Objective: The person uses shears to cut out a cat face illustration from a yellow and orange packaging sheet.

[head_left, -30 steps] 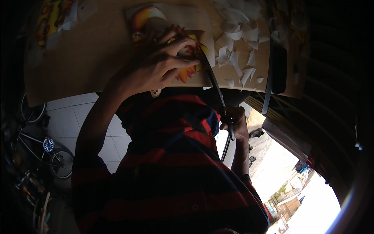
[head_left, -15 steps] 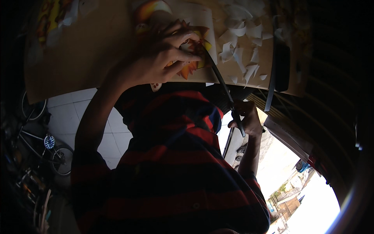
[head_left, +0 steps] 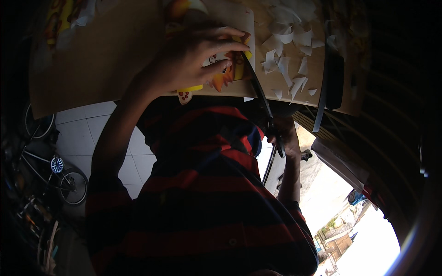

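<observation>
While the left hand (head_left: 195, 60) presses down with spread fingers on a white sheet of paper printed with orange, yellow and red cartoon shapes (head_left: 228, 69), the right hand (head_left: 282, 133) is clenched around the dark handles of a pair of long black scissors (head_left: 260, 99). In the head view, the only one there is, the scissor blades run up from the right hand to the right edge of the printed sheet, and their tip meets the paper just beside the left fingertips. The sheet lies at the near edge of a brown cardboard-coloured work board (head_left: 110, 60), with one small printed piece with red dots hanging over that edge below the left palm.

To the right of the sheet, a scatter of small white paper scraps (head_left: 290, 55) lies on the board, some curled, some triangular. Further right a flat black oblong object (head_left: 334, 80) rests near the board's right end, with a pale strip running down beside it. At the far left corner of the board lies another printed sheet in yellow and orange (head_left: 64, 20), partly in shadow.

Below the board, the person's red and dark striped shirt (head_left: 207, 198) fills the middle. A bicycle (head_left: 50, 165) stands on white floor tiles (head_left: 85, 133) at the left.
</observation>
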`<state>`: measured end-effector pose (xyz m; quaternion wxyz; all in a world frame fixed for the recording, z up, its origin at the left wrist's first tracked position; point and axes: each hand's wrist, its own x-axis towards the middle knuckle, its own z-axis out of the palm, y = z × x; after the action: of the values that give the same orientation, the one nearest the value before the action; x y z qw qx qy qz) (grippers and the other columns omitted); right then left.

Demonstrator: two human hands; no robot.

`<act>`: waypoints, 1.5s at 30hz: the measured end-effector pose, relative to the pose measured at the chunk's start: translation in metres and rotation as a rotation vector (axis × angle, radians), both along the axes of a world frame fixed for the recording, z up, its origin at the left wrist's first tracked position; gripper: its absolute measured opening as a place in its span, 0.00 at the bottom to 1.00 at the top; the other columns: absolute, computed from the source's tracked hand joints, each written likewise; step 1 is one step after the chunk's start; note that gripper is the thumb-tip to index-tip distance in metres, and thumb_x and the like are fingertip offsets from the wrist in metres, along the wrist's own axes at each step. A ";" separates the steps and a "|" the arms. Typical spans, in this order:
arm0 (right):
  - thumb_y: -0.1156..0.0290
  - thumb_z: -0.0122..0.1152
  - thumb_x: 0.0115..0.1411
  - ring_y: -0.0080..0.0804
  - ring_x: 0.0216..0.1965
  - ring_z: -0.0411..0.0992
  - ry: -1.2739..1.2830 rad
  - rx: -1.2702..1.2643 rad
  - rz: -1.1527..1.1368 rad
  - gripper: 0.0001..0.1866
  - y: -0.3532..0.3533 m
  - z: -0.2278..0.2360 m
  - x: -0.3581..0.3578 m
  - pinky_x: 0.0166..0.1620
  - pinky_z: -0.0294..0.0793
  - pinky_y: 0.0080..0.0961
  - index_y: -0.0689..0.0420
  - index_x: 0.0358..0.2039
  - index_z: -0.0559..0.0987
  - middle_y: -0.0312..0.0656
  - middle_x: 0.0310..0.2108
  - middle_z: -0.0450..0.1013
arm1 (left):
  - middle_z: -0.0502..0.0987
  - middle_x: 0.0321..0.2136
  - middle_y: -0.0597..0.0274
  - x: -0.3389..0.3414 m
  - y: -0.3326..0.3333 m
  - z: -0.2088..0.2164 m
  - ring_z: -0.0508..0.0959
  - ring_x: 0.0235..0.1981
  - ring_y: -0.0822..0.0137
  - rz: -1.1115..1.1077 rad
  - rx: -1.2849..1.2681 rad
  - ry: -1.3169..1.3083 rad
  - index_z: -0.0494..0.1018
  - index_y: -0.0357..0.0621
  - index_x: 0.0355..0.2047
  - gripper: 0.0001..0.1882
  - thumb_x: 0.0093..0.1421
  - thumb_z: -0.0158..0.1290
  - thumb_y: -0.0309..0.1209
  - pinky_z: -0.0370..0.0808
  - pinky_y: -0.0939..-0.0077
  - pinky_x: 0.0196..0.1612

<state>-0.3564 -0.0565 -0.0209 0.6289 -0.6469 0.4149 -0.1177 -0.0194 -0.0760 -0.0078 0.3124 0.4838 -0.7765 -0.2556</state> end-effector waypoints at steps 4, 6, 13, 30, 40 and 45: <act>0.42 0.73 0.41 0.21 0.16 0.64 -0.057 0.060 -0.030 0.32 0.008 -0.007 0.001 0.21 0.59 0.21 0.62 0.23 0.75 0.36 0.17 0.66 | 0.68 0.57 0.62 -0.003 0.004 -0.001 0.71 0.55 0.59 0.045 -0.002 -0.048 0.68 0.55 0.57 0.24 0.59 0.54 0.28 0.69 0.65 0.58; 0.37 0.69 0.44 0.19 0.18 0.64 -0.030 0.063 -0.054 0.34 0.019 -0.017 -0.002 0.21 0.58 0.22 0.61 0.24 0.75 0.34 0.16 0.65 | 0.66 0.59 0.62 -0.008 0.007 0.000 0.69 0.57 0.58 0.101 -0.013 -0.067 0.64 0.57 0.61 0.28 0.60 0.54 0.28 0.68 0.64 0.60; 0.28 0.58 0.47 0.17 0.18 0.64 -0.079 0.041 -0.181 0.39 0.048 -0.020 0.036 0.21 0.61 0.20 0.60 0.24 0.73 0.32 0.16 0.66 | 0.60 0.62 0.52 -0.035 0.038 0.014 0.65 0.58 0.48 0.238 0.069 -0.170 0.59 0.47 0.62 0.31 0.59 0.54 0.33 0.64 0.55 0.58; 0.26 0.51 0.48 0.17 0.18 0.68 0.012 -0.115 -0.264 0.41 0.059 -0.013 0.065 0.20 0.63 0.18 0.61 0.24 0.72 0.31 0.15 0.67 | 0.58 0.59 0.44 -0.061 0.045 0.024 0.65 0.53 0.48 0.293 0.061 -0.147 0.63 0.45 0.60 0.27 0.60 0.53 0.30 0.65 0.55 0.55; 0.44 0.69 0.50 0.24 0.20 0.67 -0.003 -0.063 -0.131 0.29 0.024 -0.006 0.035 0.24 0.64 0.24 0.63 0.25 0.75 0.41 0.21 0.71 | 0.61 0.56 0.47 -0.051 0.051 0.015 0.65 0.55 0.49 0.224 0.071 -0.143 0.68 0.47 0.56 0.29 0.52 0.55 0.20 0.66 0.56 0.54; 0.46 0.66 0.54 0.24 0.19 0.65 0.044 -0.048 -0.150 0.28 0.008 0.008 0.046 0.25 0.63 0.23 0.63 0.24 0.74 0.38 0.17 0.67 | 0.62 0.57 0.50 -0.045 0.052 0.015 0.65 0.55 0.49 0.195 0.085 -0.140 0.70 0.50 0.55 0.28 0.52 0.55 0.19 0.64 0.55 0.56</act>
<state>-0.3102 -0.0480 -0.0129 0.5932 -0.6313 0.4732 -0.1603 -0.0646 -0.0239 0.0071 0.2600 0.5865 -0.7341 -0.2225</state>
